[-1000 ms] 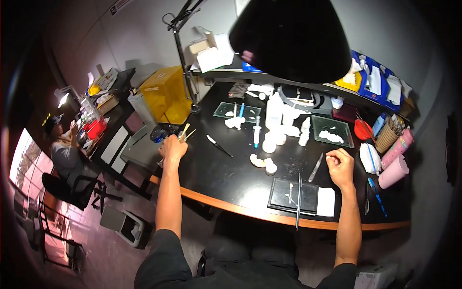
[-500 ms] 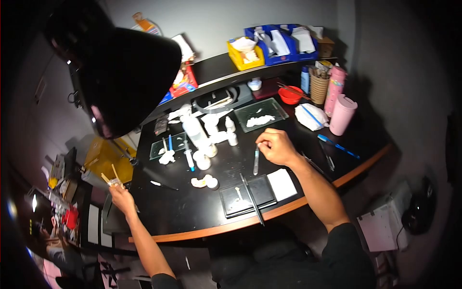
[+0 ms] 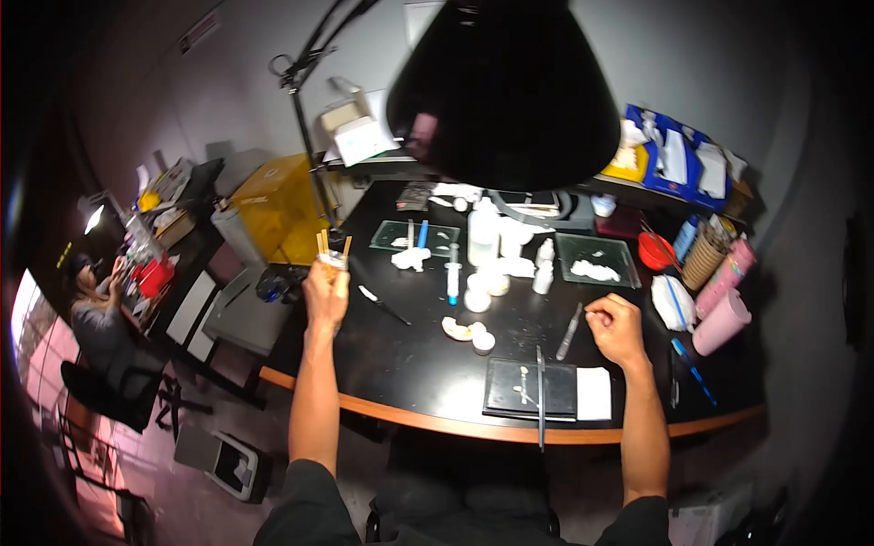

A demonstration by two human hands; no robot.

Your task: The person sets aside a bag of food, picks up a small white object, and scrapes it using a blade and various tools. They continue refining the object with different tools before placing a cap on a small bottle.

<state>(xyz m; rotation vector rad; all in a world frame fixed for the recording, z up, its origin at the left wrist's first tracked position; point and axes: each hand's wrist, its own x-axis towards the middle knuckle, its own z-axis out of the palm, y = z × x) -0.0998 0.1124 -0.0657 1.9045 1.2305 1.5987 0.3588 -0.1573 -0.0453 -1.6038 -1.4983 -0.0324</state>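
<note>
My left hand (image 3: 325, 296) is raised beyond the left side of the table, closed around a small clear container with several thin wooden sticks (image 3: 334, 246) standing up from it. My right hand (image 3: 616, 329) hovers over the right part of the table, thumb and fingers pinched together; whether anything is between them I cannot make out. Just left of those fingertips lies a slim, pale-handled tool (image 3: 570, 332). Nearer the front edge are a black pad (image 3: 510, 387) with a long dark rod (image 3: 541, 400) across it and a white paper pad (image 3: 594, 394). A dental model (image 3: 460, 329) sits mid-table beside a small white cup (image 3: 483, 343).
A black lamp shade (image 3: 501, 91) hangs over the back. Bottles (image 3: 482, 232), a syringe (image 3: 452, 278) and glass slabs (image 3: 596, 261) stand or lie behind the model. Pink tumblers (image 3: 722, 325) are at right. A yellow box (image 3: 284, 205) and a seated person (image 3: 105, 314) are at left.
My view has swung left, shifting the table rightward in the picture. My right fingertips have moved from the slim tool's upper end to its right side. My left hand still holds the container.
</note>
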